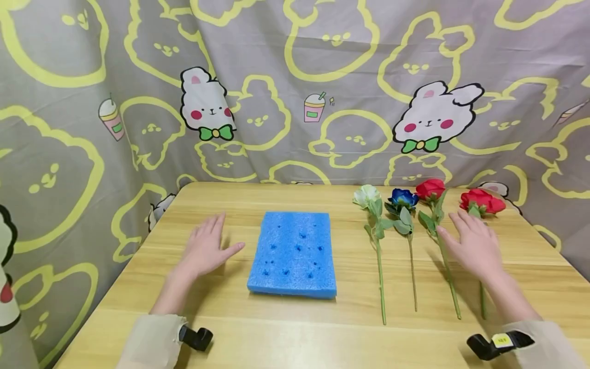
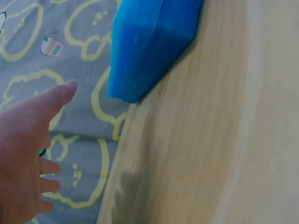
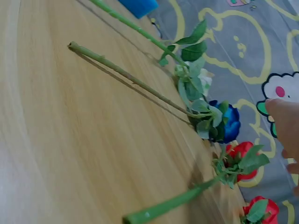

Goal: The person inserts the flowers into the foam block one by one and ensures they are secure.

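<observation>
A blue foam block with several holes in its top lies mid-table. To its left, my left hand hovers with fingers extended, apart from the foam; in the left wrist view the thumb points toward the block. My right hand is over the stems of two red artificial roses, holding nothing that I can see. Left of those lie a blue artificial rose and a pale green-white artificial flower, blooms toward the back. Part of the rightmost stem is hidden under the right hand.
The wooden table carries the foam and the flowers. A grey curtain with yellow outlines and bunny faces hangs behind and beside it. Black wrist straps sit on both sleeves.
</observation>
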`<state>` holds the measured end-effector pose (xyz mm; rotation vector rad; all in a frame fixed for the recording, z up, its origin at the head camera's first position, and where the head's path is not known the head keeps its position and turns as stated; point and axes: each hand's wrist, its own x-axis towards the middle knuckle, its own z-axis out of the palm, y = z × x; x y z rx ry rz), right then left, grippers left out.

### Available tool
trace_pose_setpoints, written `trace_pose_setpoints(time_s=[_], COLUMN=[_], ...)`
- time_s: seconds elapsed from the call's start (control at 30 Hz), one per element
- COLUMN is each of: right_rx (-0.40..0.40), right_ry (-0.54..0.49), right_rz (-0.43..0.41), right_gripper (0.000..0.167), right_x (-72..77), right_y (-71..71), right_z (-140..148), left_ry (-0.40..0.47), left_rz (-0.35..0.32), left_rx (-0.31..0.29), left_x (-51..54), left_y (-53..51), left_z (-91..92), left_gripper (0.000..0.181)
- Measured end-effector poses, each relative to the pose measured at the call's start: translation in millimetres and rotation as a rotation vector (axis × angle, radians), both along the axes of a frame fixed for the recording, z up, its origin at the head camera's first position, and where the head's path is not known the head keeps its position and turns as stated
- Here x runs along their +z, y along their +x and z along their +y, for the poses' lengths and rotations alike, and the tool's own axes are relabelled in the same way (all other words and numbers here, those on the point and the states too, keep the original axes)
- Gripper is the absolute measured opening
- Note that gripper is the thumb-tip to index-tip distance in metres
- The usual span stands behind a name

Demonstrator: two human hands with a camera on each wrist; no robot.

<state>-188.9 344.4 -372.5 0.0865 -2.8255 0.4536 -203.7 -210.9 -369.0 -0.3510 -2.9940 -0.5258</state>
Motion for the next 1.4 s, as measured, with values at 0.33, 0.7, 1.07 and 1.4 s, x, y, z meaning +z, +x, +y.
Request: trace_pose_setpoints(time_s=[0.33,0.7,1.07,1.4], right_rx=[-0.007,-0.084,-0.068,-0.089], right_ry=[-0.174,-0.398,-0.737,-0.692], right_rz=[-0.064,-0.178,-0.288,-0.356], right_gripper=[0.063,0.071,0.073,0.072], right_x=[-0.1,-4.6,-23.3,-30.6], right_y=[11.9,17.6,19.6,19.4], right_z=[28,59,78,82], left_ry=[0.497,0.668,0.676,0.603], left_rz=[-0.269,-0.391,-0.411,-0.408], left_rx=[-0.084,-0.226,-0.258,-0.242], left_x=[8.0,-12.5,-20.4,-20.5], left_y=[18.9,33.2,37.1,38.6], left_z=[27.6,38.4,39.8,39.3], left_gripper=[0.095,0.092,0.092,0.100])
